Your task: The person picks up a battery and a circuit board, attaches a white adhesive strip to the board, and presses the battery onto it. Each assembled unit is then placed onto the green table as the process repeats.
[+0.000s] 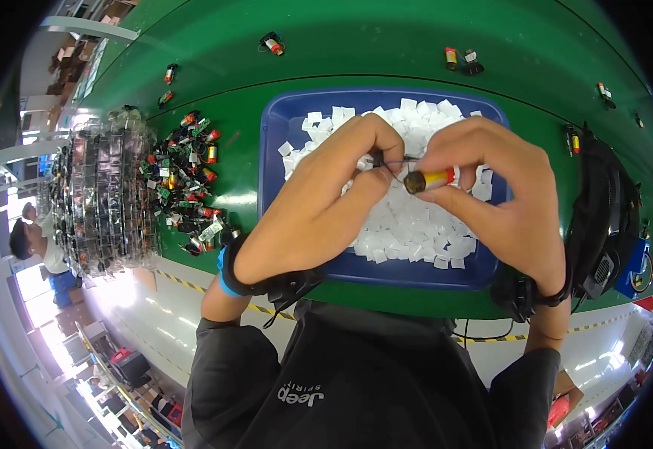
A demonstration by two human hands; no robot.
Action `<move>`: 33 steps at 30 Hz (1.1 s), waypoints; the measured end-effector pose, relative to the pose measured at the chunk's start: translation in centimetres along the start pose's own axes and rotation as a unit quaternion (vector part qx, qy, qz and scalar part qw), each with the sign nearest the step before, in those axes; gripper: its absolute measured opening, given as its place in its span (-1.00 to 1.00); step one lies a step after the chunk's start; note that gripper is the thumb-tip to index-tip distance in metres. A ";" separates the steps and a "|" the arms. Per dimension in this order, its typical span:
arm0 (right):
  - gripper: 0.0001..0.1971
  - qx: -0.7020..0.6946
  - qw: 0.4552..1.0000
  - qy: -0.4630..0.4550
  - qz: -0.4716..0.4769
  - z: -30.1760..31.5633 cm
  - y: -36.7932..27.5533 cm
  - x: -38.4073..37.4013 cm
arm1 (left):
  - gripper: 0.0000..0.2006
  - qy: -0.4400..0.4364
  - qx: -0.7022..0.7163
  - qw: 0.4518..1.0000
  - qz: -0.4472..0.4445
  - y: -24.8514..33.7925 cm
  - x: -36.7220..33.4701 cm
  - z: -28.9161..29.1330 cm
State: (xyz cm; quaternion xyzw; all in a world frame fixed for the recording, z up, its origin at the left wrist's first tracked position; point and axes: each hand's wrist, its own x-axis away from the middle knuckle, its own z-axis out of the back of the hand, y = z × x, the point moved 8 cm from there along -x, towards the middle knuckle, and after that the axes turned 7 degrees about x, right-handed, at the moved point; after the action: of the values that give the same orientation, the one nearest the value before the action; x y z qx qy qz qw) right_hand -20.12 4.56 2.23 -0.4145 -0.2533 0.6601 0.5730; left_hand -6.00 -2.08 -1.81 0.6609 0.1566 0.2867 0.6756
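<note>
Over the blue tray point(296, 271), both my hands are closed on parts of one small assembly. Between the thumb and fingers of my right hand point(502, 187) is a small cylindrical battery point(432, 179) with a yellow and red wrap and a dark end. Thin wires point(400, 165) run from its dark end toward my left hand point(334, 191). That hand pinches a small dark part point(379, 160) at the wires; the fingertips hide most of it. Many small white square pieces point(409, 224) lie heaped in the tray beneath my hands.
Left of the tray lies a pile of batteries with small green boards point(188, 179), beside stacked clear plastic trays point(105, 198). More batteries point(272, 45) are scattered along the far green table point(356, 45). A black bag point(603, 217) rests at the right. A person point(40, 243) is at far left.
</note>
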 end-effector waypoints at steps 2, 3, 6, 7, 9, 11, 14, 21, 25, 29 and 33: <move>-0.75 0.040 0.997 0.003 0.067 0.0 -0.9 0.1 | -0.88 -0.017 0.018 0.999 -0.022 0.2 -0.3 0.1; -0.75 0.081 0.988 0.007 0.133 -0.1 -1.8 0.3 | -0.86 -0.034 0.151 0.988 0.025 -0.2 -0.6 0.0; -0.74 0.125 0.971 0.022 0.203 0.0 -3.1 0.5 | -0.82 -0.066 0.407 0.904 0.114 -0.4 -0.5 -1.0; -0.73 0.129 0.969 0.034 0.207 0.3 -3.3 0.4 | -0.82 -0.043 0.341 0.935 0.082 -0.1 -0.4 -0.9; -0.72 0.132 0.967 0.044 0.211 0.5 -3.7 0.3 | -0.81 0.002 0.204 0.979 0.019 0.8 -0.1 -0.5; -0.71 0.145 0.968 0.062 0.192 0.7 -3.9 0.5 | -0.78 0.003 0.232 0.973 0.020 0.8 0.3 -0.3; -0.70 0.168 0.965 0.075 0.188 0.4 -4.3 1.0 | -0.71 0.005 0.285 0.958 0.024 0.6 0.7 -0.2; -0.67 0.223 0.946 0.101 0.214 -0.1 -4.9 1.4 | -0.68 0.017 0.187 0.982 -0.010 1.1 0.8 -0.3; -0.67 0.250 0.942 0.091 0.205 -0.1 -5.1 1.3 | -0.68 0.005 0.174 0.985 0.014 0.8 0.6 0.1; -0.67 0.265 0.940 0.092 0.196 -0.1 -4.9 1.3 | -0.62 -0.013 0.146 0.988 0.055 -0.3 0.8 0.1; -0.68 0.284 0.930 0.110 0.204 -0.2 -4.7 1.3 | -0.63 0.003 0.035 0.999 -0.037 1.5 1.3 -0.5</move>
State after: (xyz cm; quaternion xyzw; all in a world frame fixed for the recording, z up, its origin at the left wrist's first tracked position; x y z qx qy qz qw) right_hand -17.40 6.86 5.63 -0.3469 0.0995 0.7577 0.5438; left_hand -5.54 -0.97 -0.16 0.6771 0.1930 0.2573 0.6619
